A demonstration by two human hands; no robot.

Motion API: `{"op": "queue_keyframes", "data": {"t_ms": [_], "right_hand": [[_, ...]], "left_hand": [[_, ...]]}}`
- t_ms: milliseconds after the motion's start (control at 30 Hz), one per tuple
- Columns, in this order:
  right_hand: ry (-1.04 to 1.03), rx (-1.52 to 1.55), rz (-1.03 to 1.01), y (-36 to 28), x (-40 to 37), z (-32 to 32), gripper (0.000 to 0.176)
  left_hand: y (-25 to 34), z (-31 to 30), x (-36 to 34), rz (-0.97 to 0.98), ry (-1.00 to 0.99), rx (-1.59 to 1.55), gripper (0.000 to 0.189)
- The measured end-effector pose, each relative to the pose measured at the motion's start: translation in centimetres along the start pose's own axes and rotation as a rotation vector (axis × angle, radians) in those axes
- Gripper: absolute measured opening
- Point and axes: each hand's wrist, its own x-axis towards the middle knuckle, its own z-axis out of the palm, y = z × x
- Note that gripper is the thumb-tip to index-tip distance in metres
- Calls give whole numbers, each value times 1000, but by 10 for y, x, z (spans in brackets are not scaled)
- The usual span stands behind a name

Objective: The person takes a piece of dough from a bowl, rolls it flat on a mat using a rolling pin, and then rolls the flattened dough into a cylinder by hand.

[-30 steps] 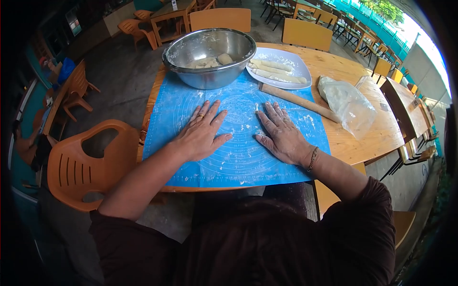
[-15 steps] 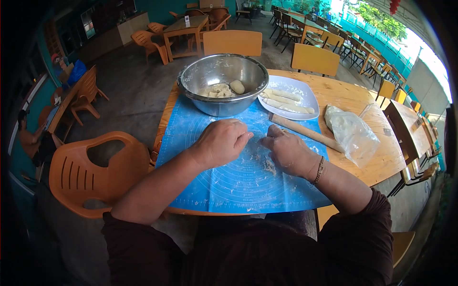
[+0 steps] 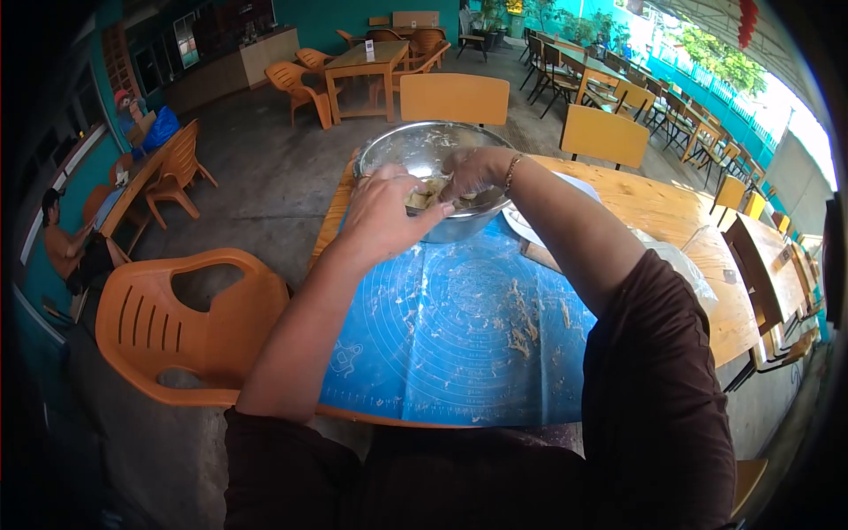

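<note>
A steel mixing bowl point(image 3: 486, 137) stands at the far side of a blue pastry mat point(image 3: 442, 353) dusted with flour and dough scraps. Pale dough point(image 3: 419, 201) lies inside it, partly covered by my hands. Over the bowl's near left rim is my left hand point(image 3: 389, 212), its thumb stretched along the front and its fingers curled over the edge. My right hand point(image 3: 470, 174) reaches down into the bowl with bent fingers on the dough; the fingertips are partly hidden. A white plate point(image 3: 521, 228) and a wooden rolling pin point(image 3: 540, 255) show partly beneath my right forearm.
A clear plastic bag point(image 3: 693, 265) lies on the wooden table point(image 3: 636, 181), right of my arm. An orange plastic chair point(image 3: 190, 327) stands close at the left. Yellow-backed chairs point(image 3: 455, 99) face the table's far side. Another person point(image 3: 66, 243) sits at the far left.
Both hands have moved from above the mat forward to the bowl, the right one reaching inside. My right forearm now covers much of the plate and rolling pin. The view has shifted slightly.
</note>
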Motion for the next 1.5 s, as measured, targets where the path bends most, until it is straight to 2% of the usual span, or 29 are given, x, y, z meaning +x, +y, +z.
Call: {"op": "queue_keyframes", "data": {"t_ms": [33, 67, 133, 167, 267, 333, 400, 467, 500, 600, 700, 733, 800, 900, 1033, 1100, 1233, 1300, 1333, 1400, 1500], "right_hand": [[-123, 13, 96, 1, 9, 8, 48], [-123, 12, 92, 3, 19, 16, 48], [-390, 126, 172, 7, 32, 28, 51], [-436, 264, 176, 13, 35, 33, 46], [-485, 403, 170, 26, 44, 40, 46], [-458, 403, 144, 25, 45, 37, 50], [-429, 404, 119, 27, 51, 34, 53], [-189, 539, 313, 27, 63, 28, 64], [-193, 539, 308, 30, 69, 28, 64], [-180, 388, 136, 48, 80, 28, 55], [-175, 381, 55, 58, 92, 40, 50], [-179, 380, 53, 61, 92, 41, 50], [-283, 635, 112, 60, 88, 42, 47], [-328, 751, 118, 44, 71, 34, 41], [-282, 739, 215, 32, 50, 25, 39], [-420, 720, 233, 34, 47, 21, 42], [-447, 598, 164, 64, 73, 31, 50], [-371, 557, 353, 63, 76, 32, 26], [-371, 558, 352, 49, 65, 26, 26], [-387, 685, 529, 28, 39, 17, 32], [-328, 686, 525, 44, 54, 30, 42]], "left_hand": [[3, 1, -1, -37, -141, -36, 41], [6, 2, -2, -74, -284, -74, 46], [8, 6, -5, -76, -298, -73, 45], [9, 8, -7, -73, -312, -74, 44], [11, 12, -7, -61, -332, -66, 41], [10, 19, -10, -46, -343, -55, 40], [6, 33, -15, 68, -149, -56, 40], [4, 36, -16, 67, -136, -64, 40], [4, 36, -17, 72, -128, -72, 40], [5, 37, -18, 95, -120, -62, 40], [5, 43, -23, 137, -84, -15, 35], [5, 44, -24, 133, -84, -15, 35], [6, 45, -25, 144, -72, 20, 28], [6, 47, -27, 136, -62, 21, 24], [6, 48, -28, 137, -63, 11, 23], [9, 48, -27, 133, -40, 14, 23], [9, 50, -27, 137, -8, 21, 23], [10, 49, -27, 120, -44, 19, 23], [10, 49, -26, 120, -44, 20, 23], [10, 50, -26, 138, -5, 26, 25], [9, 50, -26, 129, -36, 34, 26]]}}
